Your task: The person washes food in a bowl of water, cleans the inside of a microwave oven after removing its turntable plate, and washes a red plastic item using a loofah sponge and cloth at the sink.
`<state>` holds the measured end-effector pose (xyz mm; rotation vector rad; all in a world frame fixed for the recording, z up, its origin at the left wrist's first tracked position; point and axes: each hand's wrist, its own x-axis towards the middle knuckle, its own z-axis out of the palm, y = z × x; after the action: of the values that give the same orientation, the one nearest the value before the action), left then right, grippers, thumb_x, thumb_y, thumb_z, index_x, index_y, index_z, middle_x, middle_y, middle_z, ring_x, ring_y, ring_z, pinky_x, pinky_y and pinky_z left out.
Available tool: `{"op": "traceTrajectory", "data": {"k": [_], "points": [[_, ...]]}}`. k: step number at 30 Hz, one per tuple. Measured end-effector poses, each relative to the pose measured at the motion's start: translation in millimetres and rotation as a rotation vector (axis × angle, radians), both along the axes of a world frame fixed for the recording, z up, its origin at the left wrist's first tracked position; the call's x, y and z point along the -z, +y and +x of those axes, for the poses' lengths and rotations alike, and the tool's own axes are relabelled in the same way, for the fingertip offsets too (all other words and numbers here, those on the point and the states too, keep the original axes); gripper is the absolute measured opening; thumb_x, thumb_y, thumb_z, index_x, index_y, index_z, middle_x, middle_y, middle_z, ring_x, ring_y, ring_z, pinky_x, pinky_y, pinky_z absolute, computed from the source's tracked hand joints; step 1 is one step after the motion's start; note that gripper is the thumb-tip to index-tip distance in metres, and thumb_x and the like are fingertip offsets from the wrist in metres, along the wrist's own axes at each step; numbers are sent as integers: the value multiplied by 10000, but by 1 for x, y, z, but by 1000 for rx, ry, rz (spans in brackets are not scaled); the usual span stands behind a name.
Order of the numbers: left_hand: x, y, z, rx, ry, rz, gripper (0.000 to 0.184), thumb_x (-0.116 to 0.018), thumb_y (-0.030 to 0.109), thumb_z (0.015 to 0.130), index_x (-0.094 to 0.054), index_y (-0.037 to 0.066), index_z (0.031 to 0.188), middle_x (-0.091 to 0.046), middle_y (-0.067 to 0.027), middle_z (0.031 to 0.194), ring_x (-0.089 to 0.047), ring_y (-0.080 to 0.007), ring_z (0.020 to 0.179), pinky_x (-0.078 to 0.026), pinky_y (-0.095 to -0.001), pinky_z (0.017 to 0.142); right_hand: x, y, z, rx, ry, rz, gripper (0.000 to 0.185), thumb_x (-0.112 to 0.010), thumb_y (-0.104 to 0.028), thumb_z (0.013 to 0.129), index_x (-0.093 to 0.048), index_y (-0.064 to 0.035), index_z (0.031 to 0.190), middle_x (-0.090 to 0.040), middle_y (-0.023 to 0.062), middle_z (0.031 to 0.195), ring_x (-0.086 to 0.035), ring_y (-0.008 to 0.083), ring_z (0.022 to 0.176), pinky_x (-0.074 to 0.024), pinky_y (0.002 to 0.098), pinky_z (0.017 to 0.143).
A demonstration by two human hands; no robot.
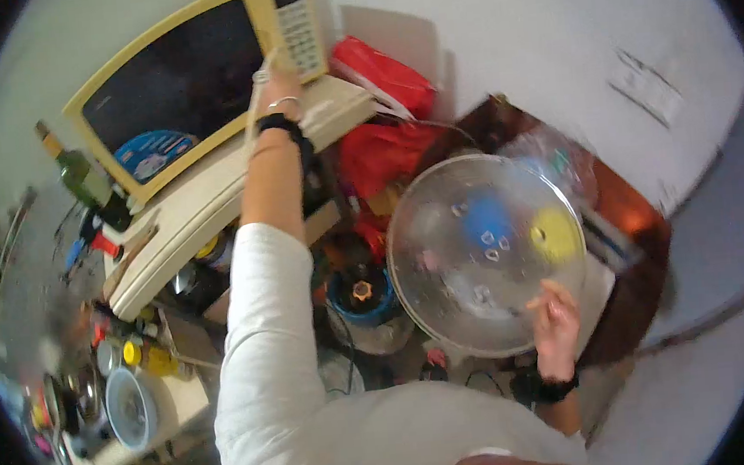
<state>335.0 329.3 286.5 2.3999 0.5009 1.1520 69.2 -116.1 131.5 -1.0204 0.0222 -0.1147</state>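
Note:
My left hand (pixel 277 78) reaches up to the right side of the yellow-framed microwave (pixel 176 77), at the edge of its door. Blur hides its fingers, and a thin cream strip (pixel 258 100) runs beside it. My right hand (pixel 556 318) is over the lower right rim of a large round clear cover or basin (pixel 455 291). Its fingers are curled together, and anything between them is too small to make out. Blue (pixel 486 219) and yellow (pixel 556 234) round things show in or through the clear piece.
The microwave stands on a cream shelf (pixel 201 224) with a green bottle (pixel 84 181). Below left, a small table holds a pale bowl (pixel 131 409) and a yellow-capped jar (pixel 148 357). Red bags (pixel 386 78) lie behind. A brown table (pixel 634 290) is at right.

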Motion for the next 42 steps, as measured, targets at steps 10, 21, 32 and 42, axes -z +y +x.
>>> {"op": "traceTrajectory", "data": {"k": [10, 21, 32, 42], "points": [[-4, 1, 35, -353, -142, -282, 352, -647, 263, 718, -526, 63, 980, -565, -189, 955, -578, -330, 888, -470, -438, 761, -7, -19, 113, -62, -127, -230, 392, -532, -212, 726, -532, 36, 1028, -594, 117, 711, -312, 47, 407, -238, 173, 407], [8, -69, -109, 39, -168, -231, 432, -728, 261, 676, -506, -23, 914, -604, -145, 795, -595, -215, 758, -468, -328, 647, 3, 2, 191, -313, -44, 20, 370, -505, -176, 758, -518, 44, 1055, -608, 144, 745, -339, 36, 410, -247, 155, 392], [29, -65, -362, -9, -384, -404, 343, -683, 82, 624, -520, 25, 921, -563, -13, 803, -527, -101, 721, -438, -241, 668, -32, 91, 190, -457, -114, -31, 339, -505, -162, 757, -529, 26, 1039, -613, 108, 755, -330, 32, 462, -249, 156, 462], [60, -64, -403, -443, -679, -51, 322, -514, 317, 860, -456, 25, 980, -495, -36, 861, -443, -93, 708, -371, -210, 594, -50, 149, 192, -602, -97, 76, 317, -461, -112, 747, -531, 36, 1020, -614, 136, 767, -418, 52, 527, -325, 165, 511]]}}
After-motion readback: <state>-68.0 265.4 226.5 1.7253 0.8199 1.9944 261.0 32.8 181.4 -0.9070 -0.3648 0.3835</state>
